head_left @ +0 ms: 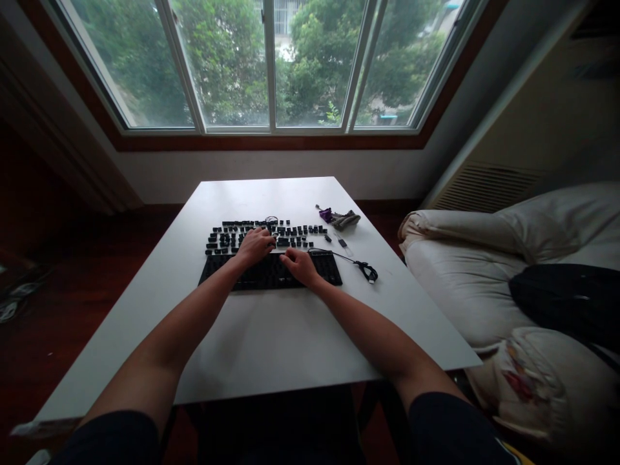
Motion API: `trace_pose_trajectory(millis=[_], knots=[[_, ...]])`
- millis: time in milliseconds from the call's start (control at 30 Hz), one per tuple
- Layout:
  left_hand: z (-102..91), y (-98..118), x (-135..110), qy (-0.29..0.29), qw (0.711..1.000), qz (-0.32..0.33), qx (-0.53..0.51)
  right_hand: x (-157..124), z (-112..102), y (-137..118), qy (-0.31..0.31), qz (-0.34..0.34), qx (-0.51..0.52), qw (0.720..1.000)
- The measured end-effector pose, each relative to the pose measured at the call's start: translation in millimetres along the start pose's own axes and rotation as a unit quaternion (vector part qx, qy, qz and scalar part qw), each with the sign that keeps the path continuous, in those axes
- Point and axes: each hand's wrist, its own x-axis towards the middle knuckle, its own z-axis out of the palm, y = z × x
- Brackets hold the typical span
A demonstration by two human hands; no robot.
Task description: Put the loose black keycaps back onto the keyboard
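A black keyboard point(261, 274) lies across the white table, and several loose black keycaps point(225, 240) are spread in rows just beyond it. Over the inner rows of keycaps, my left hand point(256, 247) reaches with bent fingers drawn together. Its fingertips are among the dark caps, and whether one is between them I cannot make out. My right hand point(299, 265) is curled on the right half of the keyboard, thumb toward the left. What lies inside its fingers is hidden. Both wrists cover part of the keyboard.
On the white table point(271, 349), a coiled black cable point(367, 271) runs from the keyboard to the right. Behind it lie a small dark item point(343, 243) and a grey and purple cloth bundle point(343, 218). A cream sofa point(455, 284) stands right, a window beyond.
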Motion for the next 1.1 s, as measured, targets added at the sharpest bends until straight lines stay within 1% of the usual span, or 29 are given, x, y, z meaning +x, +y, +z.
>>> trace_pose_trajectory(millis=[67, 133, 200, 300, 400, 567, 700, 900, 1100], knots=[[-4.0, 1.8, -12.2, 0.011, 0.999, -0.008, -0.036, 0.1, 0.0, 0.3, -0.002, 0.008, 0.000, 1.000], [-7.1, 4.1, -26.3, 0.000, 0.997, -0.007, -0.082, 0.0, 0.1, 0.5, -0.002, 0.012, 0.001, 1.000], [-9.4, 7.2, -40.4, -0.037, 0.990, -0.001, -0.134, -0.4, 0.1, 0.3, -0.001, 0.012, 0.003, 1.000], [-12.1, 13.6, -57.2, -0.101, 0.973, 0.003, -0.209, -1.0, 0.4, -0.5, 0.002, 0.010, 0.009, 1.000], [-13.8, 21.6, -66.5, -0.120, 0.964, -0.015, -0.236, -1.2, 0.8, -1.4, 0.002, 0.018, 0.007, 1.000], [-12.2, 32.6, -71.5, -0.125, 0.960, -0.041, -0.247, -0.8, 1.3, -1.4, -0.001, 0.020, 0.003, 1.000], [-10.3, 35.9, -73.8, -0.131, 0.961, -0.022, -0.242, -0.5, 2.1, 0.7, -0.003, 0.017, 0.004, 1.000], [-13.9, 43.2, -77.2, -0.098, 0.983, 0.016, -0.153, -0.1, 3.3, 3.9, -0.001, 0.010, 0.001, 1.000], [-23.3, 57.1, -79.4, -0.078, 0.992, 0.047, -0.093, -1.2, 2.6, 1.8, -0.004, 0.009, -0.003, 1.000]])
